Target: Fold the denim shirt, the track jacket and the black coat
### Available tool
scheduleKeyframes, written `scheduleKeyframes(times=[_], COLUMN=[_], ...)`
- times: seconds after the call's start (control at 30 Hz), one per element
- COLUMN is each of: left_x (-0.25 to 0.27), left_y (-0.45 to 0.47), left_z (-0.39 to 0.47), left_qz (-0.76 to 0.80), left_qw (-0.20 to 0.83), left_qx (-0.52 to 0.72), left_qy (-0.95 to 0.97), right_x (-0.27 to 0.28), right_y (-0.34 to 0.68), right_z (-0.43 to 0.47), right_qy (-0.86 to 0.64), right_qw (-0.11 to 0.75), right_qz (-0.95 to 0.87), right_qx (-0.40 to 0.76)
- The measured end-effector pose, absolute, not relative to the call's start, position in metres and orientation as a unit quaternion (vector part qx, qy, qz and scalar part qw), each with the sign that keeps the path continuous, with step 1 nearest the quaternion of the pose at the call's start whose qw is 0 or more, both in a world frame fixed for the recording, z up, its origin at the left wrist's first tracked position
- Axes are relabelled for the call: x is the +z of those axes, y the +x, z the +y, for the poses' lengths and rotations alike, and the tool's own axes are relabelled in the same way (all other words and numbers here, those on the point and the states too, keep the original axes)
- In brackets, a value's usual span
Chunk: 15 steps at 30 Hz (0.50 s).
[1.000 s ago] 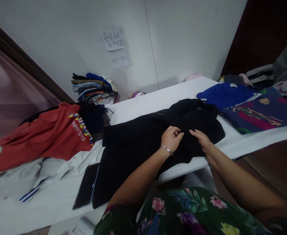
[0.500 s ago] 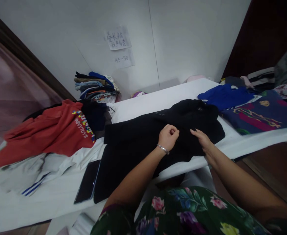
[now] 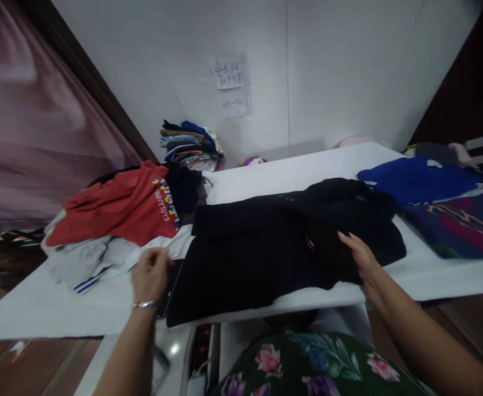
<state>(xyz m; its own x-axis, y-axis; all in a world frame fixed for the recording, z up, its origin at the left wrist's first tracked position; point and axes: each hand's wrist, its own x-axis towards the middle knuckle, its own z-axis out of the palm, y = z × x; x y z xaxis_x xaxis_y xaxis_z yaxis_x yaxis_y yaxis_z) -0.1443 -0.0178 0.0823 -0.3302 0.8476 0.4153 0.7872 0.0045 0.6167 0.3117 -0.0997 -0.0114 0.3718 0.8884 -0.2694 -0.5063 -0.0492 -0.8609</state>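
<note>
A black garment [image 3: 241,258] lies partly folded across the table, with a small light mark near its middle. At its right part is my right hand [image 3: 362,256], thumb on top and the other fingers hidden in the dark cloth, apparently gripping it. My left hand [image 3: 150,275] is off the garment, over the left side of a dark phone [image 3: 172,289]. Its fingers are curled together and slightly blurred; whatever they may hold cannot be made out. The phone lies beside the garment's left edge, partly covered by that hand.
A red sweatshirt [image 3: 117,206] lies on grey and white clothes at the left. Behind it rises a folded clothes stack [image 3: 189,146]. A blue garment [image 3: 418,179] and a dark patterned cloth [image 3: 459,225] are at the right. Paper notes [image 3: 233,82] hang on the wall.
My left hand has moved from the garment's middle leftward to the phone. The light mark on the garment now shows. My right hand stays at the cloth; the view has turned left.
</note>
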Motion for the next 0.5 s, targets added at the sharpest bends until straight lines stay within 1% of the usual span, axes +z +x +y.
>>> scheduleKeyframes(times=[0.03, 0.07, 0.13, 0.17, 0.23, 0.3, 0.4, 0.5], left_x=[0.085, 0.088, 0.091, 0.091, 0.086, 0.076, 0.062, 0.056], left_y=[-0.17, -0.193, -0.223, -0.23, -0.227, -0.206, -0.153, -0.098], left_z=[-0.021, -0.025, -0.033, -0.036, -0.036, -0.028, -0.01, 0.003], left_qz=[0.764, 0.817, 0.872, 0.876, 0.839, 0.752, 0.646, 0.571], left_qw=[0.005, -0.022, -0.06, -0.074, -0.101, -0.114, -0.054, -0.003], left_qx=[0.37, 0.31, 0.232, 0.216, 0.243, 0.293, 0.319, 0.286], left_qy=[0.528, 0.485, 0.428, 0.424, 0.477, 0.579, 0.691, 0.769], right_x=[-0.012, -0.012, -0.012, -0.012, -0.011, -0.009, -0.009, -0.009], right_y=[0.312, 0.312, 0.312, 0.312, 0.312, 0.311, 0.311, 0.312], right_z=[-0.1, -0.1, -0.1, -0.1, -0.1, -0.1, -0.1, -0.101], right_qy=[-0.498, -0.498, -0.499, -0.498, -0.49, -0.484, -0.482, -0.486], right_qw=[0.66, 0.658, 0.653, 0.651, 0.648, 0.647, 0.644, 0.659], right_qz=[-0.193, -0.194, -0.197, -0.2, -0.208, -0.216, -0.222, -0.207], right_qx=[0.529, 0.531, 0.535, 0.537, 0.545, 0.549, 0.55, 0.536])
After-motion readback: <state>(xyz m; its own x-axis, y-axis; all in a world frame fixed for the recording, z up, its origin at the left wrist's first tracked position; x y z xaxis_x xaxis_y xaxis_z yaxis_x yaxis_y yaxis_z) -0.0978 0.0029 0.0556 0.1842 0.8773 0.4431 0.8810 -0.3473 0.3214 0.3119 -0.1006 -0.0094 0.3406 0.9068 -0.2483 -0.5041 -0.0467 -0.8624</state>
